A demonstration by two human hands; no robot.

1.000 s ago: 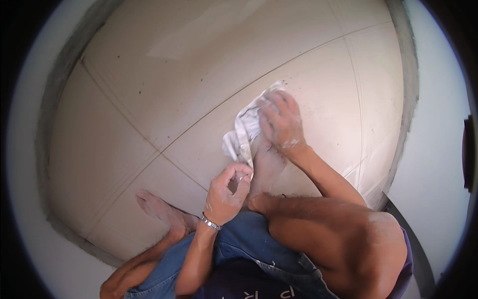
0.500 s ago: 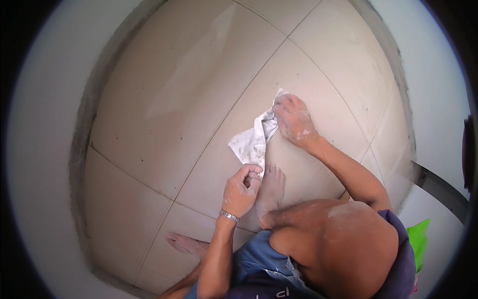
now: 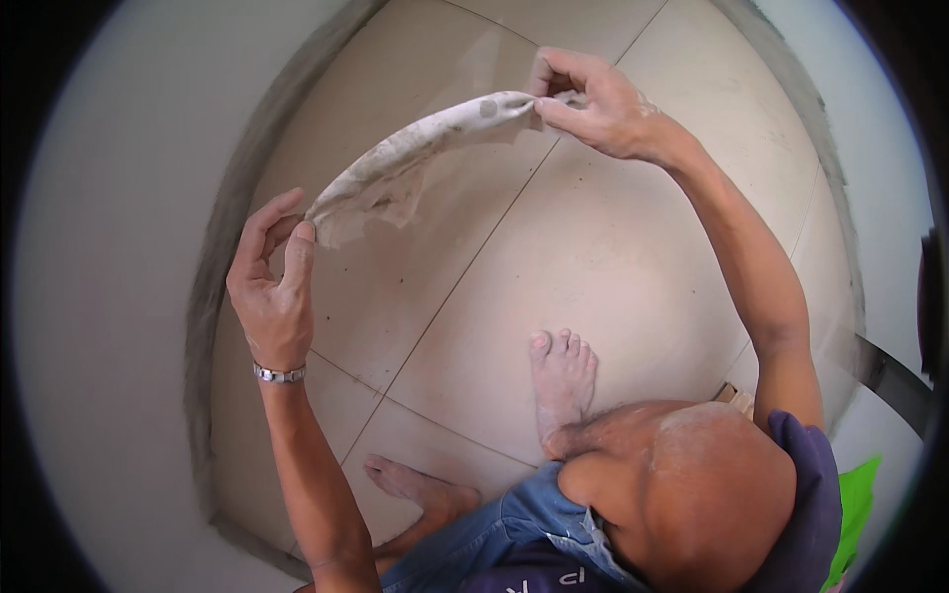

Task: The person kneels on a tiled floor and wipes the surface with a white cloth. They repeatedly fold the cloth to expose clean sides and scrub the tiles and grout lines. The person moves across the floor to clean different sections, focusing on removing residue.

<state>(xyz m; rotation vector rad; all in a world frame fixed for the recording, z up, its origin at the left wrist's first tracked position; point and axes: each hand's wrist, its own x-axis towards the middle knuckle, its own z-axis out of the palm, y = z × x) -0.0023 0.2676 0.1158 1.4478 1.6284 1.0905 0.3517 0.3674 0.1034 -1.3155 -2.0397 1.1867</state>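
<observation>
Fingers of both hands pinch a dirty rag [image 3: 415, 163]: left hand [image 3: 272, 287] near end, right hand [image 3: 593, 99] far end, stretched above tile floor [image 3: 613, 247].

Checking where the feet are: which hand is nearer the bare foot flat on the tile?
Left. The left hand is beside the foot; the right hand is raised far above it.

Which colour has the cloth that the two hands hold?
The cloth is off-white with grey dirty smears, seen in the head view.

No pkgs, labels, signs or screens visible.
</observation>
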